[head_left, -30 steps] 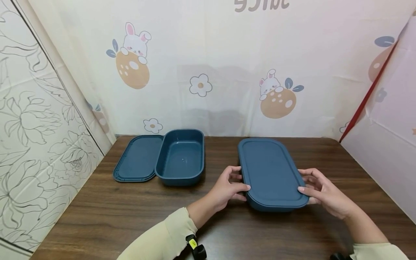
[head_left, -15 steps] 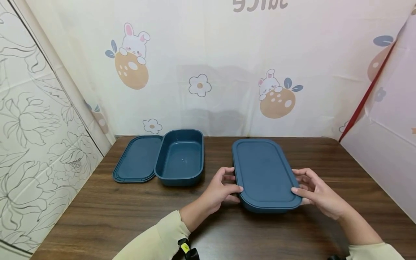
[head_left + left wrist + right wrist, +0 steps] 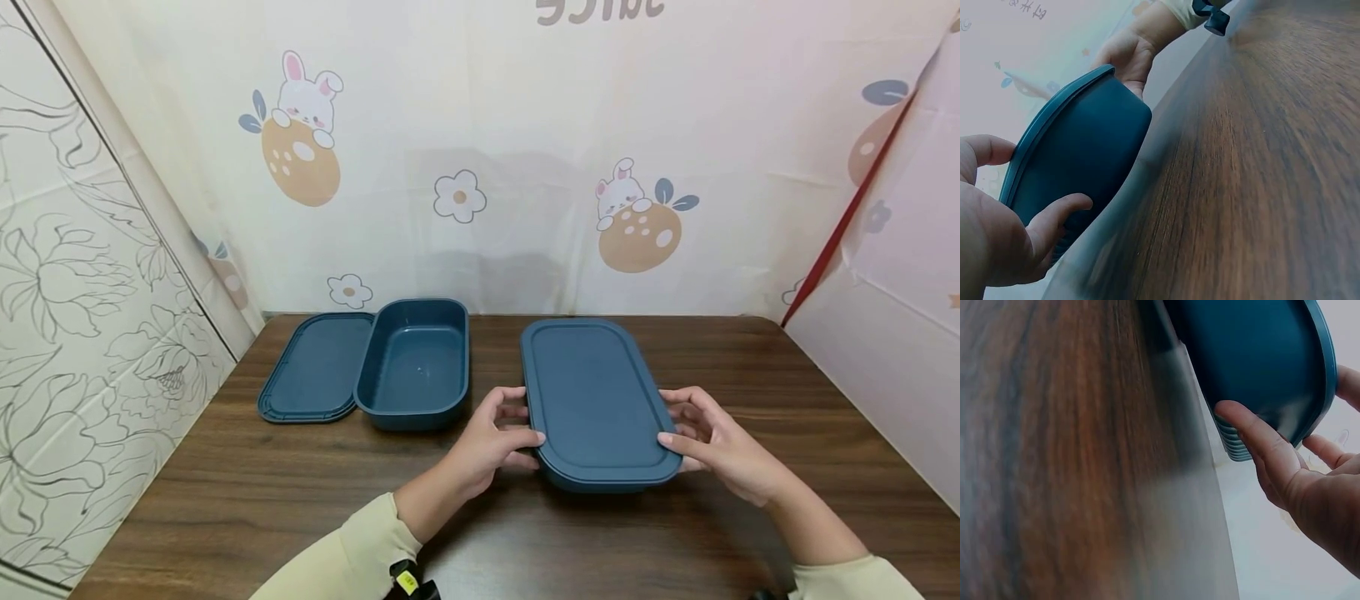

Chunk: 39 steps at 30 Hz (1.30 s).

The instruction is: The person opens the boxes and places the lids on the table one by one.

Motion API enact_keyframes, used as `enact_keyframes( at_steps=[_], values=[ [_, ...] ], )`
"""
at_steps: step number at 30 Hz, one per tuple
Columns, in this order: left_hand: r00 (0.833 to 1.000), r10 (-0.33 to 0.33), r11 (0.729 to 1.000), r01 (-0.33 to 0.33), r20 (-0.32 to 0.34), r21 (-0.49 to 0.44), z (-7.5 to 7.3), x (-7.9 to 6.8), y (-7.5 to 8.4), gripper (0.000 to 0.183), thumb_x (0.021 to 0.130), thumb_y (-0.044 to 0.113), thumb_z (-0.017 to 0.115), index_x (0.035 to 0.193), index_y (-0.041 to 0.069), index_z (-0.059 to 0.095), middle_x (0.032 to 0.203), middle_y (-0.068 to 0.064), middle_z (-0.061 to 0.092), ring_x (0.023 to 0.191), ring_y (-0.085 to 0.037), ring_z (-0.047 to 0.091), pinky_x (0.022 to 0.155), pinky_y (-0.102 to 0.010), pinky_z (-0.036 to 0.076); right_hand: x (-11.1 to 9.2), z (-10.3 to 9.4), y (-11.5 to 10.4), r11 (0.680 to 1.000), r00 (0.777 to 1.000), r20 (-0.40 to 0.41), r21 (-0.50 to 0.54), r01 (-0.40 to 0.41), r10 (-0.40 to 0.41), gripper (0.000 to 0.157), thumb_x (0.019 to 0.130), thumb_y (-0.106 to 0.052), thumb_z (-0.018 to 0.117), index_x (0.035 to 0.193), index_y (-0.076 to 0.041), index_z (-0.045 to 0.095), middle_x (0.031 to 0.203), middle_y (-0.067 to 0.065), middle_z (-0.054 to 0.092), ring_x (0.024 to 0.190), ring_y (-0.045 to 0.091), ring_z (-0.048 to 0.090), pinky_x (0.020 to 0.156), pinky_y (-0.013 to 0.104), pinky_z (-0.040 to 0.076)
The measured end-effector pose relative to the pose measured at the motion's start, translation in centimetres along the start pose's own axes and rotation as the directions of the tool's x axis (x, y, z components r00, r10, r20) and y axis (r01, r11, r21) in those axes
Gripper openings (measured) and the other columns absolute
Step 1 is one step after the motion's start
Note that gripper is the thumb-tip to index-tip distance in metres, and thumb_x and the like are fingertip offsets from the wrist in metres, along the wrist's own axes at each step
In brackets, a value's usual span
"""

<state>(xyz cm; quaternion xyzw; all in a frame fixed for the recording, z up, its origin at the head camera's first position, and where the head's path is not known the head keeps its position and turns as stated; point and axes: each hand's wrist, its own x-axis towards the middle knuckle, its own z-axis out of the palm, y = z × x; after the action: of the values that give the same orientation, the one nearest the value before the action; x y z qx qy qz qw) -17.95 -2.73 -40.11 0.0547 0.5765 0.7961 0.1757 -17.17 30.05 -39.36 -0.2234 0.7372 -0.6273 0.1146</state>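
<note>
Right of the open box (image 3: pixel 412 421), left hand (image 3: pixel 483 442) and right hand (image 3: pixel 716 446) pinch a lidded box (image 3: pixel 598 402), long axis pointing away from the person.

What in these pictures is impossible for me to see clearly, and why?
Head view: inside of the closed box, hidden by its lid.
Head view: right edge of the loose lid, hidden by the open box.
Head view: print on the yellow tag, too small.
Right wrist view: right hand, cut off by the right edge.
</note>
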Motion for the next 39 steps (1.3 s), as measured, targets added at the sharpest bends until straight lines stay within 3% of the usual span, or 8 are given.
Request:
enact_keyframes(
  at_steps=[21,39],
  values=[
    [1.000,-0.004,1.000,0.004,-0.013,0.029,-2.6,-2.0,0.4,0.067,0.080,-0.006,0.069,0.139,0.005,0.041,0.127,-0.024,0.044,0.095,-0.027,0.059,0.068,-0.044,0.059,1.4,2.9,-0.1,0.999,0.999,0.013,0.022,-0.039,0.038,0.048,0.099,0.000,0.051,0.141,-0.003,0.028,0.124,0.024,0.041,0.098,0.021,0.061,0.070,0.046,0.058],
    [1.000,-0.001,1.000,0.002,-0.017,0.030,-3.9,-2.8,0.0,0.069,0.081,-0.004,0.068,0.142,0.002,0.037,0.129,-0.025,0.044,0.097,-0.027,0.059,0.070,-0.044,0.058,2.0,4.2,0.0,0.994,0.994,0.036,0.033,-0.105,0.104,0.055,0.098,-0.004,0.055,0.142,0.000,0.023,0.127,0.028,0.034,0.097,0.020,0.058,0.071,0.045,0.057]
  ],
)
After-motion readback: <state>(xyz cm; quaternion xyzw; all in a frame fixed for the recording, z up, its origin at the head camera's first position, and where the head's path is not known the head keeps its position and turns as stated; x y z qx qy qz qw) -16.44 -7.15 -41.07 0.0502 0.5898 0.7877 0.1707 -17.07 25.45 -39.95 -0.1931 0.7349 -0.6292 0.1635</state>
